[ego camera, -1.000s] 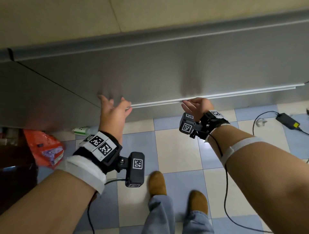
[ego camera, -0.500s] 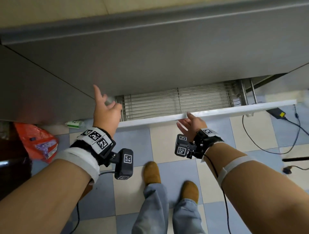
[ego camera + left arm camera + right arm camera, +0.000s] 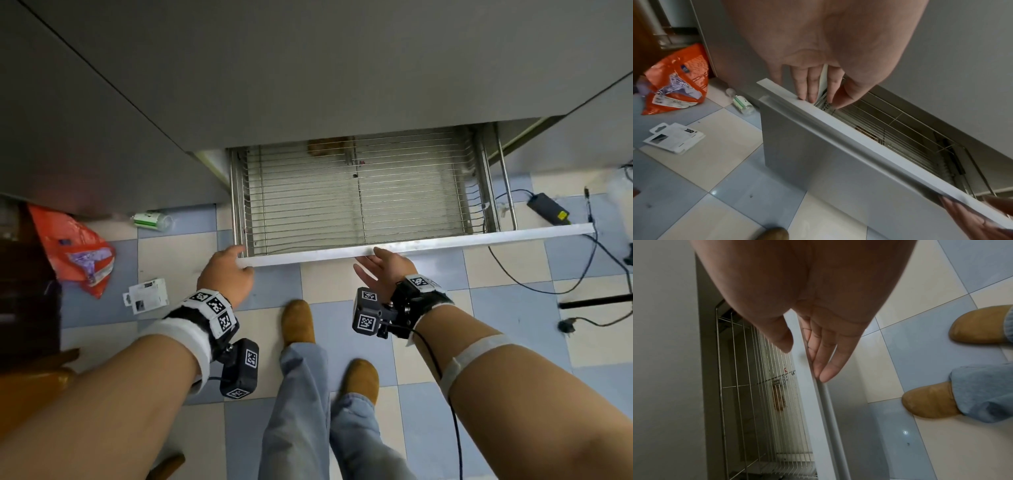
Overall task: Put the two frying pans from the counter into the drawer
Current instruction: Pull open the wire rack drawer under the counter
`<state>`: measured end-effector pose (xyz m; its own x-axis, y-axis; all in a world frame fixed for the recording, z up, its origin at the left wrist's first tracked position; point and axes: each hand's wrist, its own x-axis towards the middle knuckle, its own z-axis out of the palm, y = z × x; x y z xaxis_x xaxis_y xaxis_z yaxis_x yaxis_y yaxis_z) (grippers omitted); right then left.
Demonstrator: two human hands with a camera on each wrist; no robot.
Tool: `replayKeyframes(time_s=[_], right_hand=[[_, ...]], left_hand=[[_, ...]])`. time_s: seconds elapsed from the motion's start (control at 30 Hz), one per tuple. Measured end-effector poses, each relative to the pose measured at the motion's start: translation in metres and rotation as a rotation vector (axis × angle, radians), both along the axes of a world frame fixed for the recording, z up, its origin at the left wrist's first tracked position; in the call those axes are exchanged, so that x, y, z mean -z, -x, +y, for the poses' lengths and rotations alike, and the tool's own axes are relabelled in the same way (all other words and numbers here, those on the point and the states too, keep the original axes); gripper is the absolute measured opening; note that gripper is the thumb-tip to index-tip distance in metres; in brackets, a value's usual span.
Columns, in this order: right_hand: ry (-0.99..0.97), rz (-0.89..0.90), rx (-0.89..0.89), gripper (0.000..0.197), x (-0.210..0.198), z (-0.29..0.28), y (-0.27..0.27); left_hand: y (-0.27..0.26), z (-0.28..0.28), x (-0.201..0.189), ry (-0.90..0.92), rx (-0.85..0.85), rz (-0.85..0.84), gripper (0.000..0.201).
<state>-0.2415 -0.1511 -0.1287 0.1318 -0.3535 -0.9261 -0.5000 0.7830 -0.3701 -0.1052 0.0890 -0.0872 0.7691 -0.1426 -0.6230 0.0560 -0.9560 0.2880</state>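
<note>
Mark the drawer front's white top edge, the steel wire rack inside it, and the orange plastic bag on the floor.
White top edge (image 3: 479,239): head view, a bare stretch of the strip.
Steel wire rack (image 3: 308,205): head view, its middle bars.
Orange plastic bag (image 3: 73,246): head view, its crumpled middle.

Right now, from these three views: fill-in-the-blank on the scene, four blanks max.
1. The drawer is ____, not shut.
2. Its wire basket holds ____ frying pans.
3. The left hand touches the drawer's white top edge at its ____ end.
4. The orange bag lies on the ____.
Missing words: open; no; left; floor.
</note>
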Motion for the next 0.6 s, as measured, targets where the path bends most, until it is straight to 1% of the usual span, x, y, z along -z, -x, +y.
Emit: replayKeyframes(time_s=[0.03, 0.07, 0.13, 0.17, 0.2, 0.23, 0.27, 0.3, 0.33, 0.37, 0.43, 0.5, 0.57, 0.6], right_hand=[[0.053, -0.016, -0.119, 0.056, 0.002, 0.001, 0.006], [-0.008, 0.008, -0.078, 0.053, 0.003, 0.003, 0.010], [-0.052, -0.059, -0.016, 0.048, 0.007, 0.004, 0.014], [-0.038, -0.052, 0.030, 0.049, 0.009, 0.005, 0.017], [-0.021, -0.105, 0.001, 0.049, 0.009, 0.008, 0.018], [-0.090, -0.167, 0.054, 0.048, 0.008, 0.007, 0.020], [-0.120, -0.209, 0.101, 0.047, 0.008, 0.007, 0.019], [-0.095, -0.203, 0.086, 0.047, 0.005, 0.007, 0.017], [-0.090, -0.191, 0.109, 0.047, 0.003, 0.007, 0.015], [-0.083, -0.168, 0.081, 0.048, 0.003, 0.005, 0.016], [-0.119, -0.179, 0.035, 0.046, -0.002, 0.003, 0.020], [-0.179, -0.155, 0.036, 0.043, -0.009, 0.001, 0.025], [-0.190, -0.129, -0.035, 0.038, -0.027, -0.002, 0.026], [-0.162, -0.109, -0.079, 0.035, -0.040, -0.004, 0.024]], left_hand=[[0.005, 0.001, 0.002, -0.022, 0.025, 0.001, 0.053], [0.009, 0.001, 0.003, -0.050, 0.047, -0.003, 0.053], [0.016, 0.002, 0.004, -0.113, 0.080, -0.024, 0.055], [0.019, 0.001, 0.005, -0.140, 0.089, -0.035, 0.055], [0.022, 0.001, 0.006, -0.161, 0.096, -0.042, 0.056], [0.025, 0.002, 0.007, -0.176, 0.105, -0.046, 0.056], [0.027, 0.002, 0.007, -0.191, 0.119, -0.044, 0.056], [0.028, 0.002, 0.008, -0.204, 0.135, -0.040, 0.056], [0.028, 0.003, 0.007, -0.208, 0.146, -0.031, 0.057], [0.027, 0.003, 0.007, -0.204, 0.152, -0.020, 0.057], [0.023, 0.005, 0.005, -0.173, 0.150, 0.030, 0.060], [0.018, 0.004, -0.003, -0.134, 0.132, 0.083, 0.060], [0.014, 0.002, -0.019, -0.068, 0.089, 0.095, 0.056], [0.012, 0.001, -0.032, -0.033, 0.069, 0.087, 0.052]])
